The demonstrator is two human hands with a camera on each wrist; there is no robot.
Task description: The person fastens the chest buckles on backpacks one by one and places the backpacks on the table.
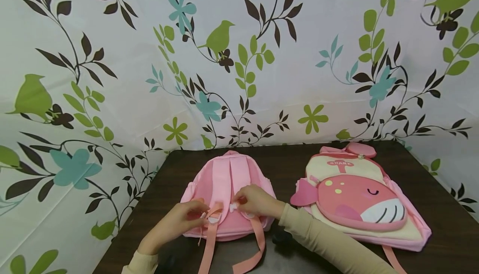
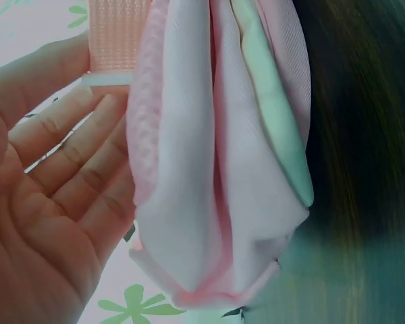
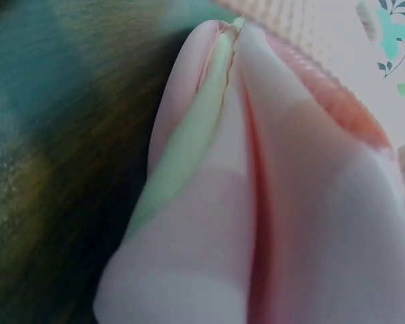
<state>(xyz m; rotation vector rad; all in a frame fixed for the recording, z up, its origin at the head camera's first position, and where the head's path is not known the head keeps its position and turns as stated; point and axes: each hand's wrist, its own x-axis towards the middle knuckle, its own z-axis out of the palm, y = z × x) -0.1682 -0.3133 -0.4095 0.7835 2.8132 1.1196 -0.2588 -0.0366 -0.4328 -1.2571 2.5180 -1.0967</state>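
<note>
A small pink backpack point(image 1: 203, 182) lies on the table with its shoulder straps facing up. At the lower left strap, my left hand point(image 1: 179, 222) pinches the orange-pink webbing point(image 2: 113, 37) beside its white slider buckle point(image 2: 108, 79). My right hand point(image 1: 256, 200) pinches a small whitish clip point(image 1: 233, 206) by the other padded strap. Loose webbing tails point(image 1: 258, 240) hang from the bag toward the table's near edge. Up close in the right wrist view, pale pink side fabric point(image 3: 209, 236) of the bag fills the middle; most of the right hand is hidden there.
On the right of the dark table point(image 1: 149, 224) lies a larger pink and cream backpack point(image 1: 368, 201) with a whale front, close to my right sleeve point(image 1: 329, 236). A white sheet point(image 1: 123, 78) printed with leaves and birds hangs behind and around the table.
</note>
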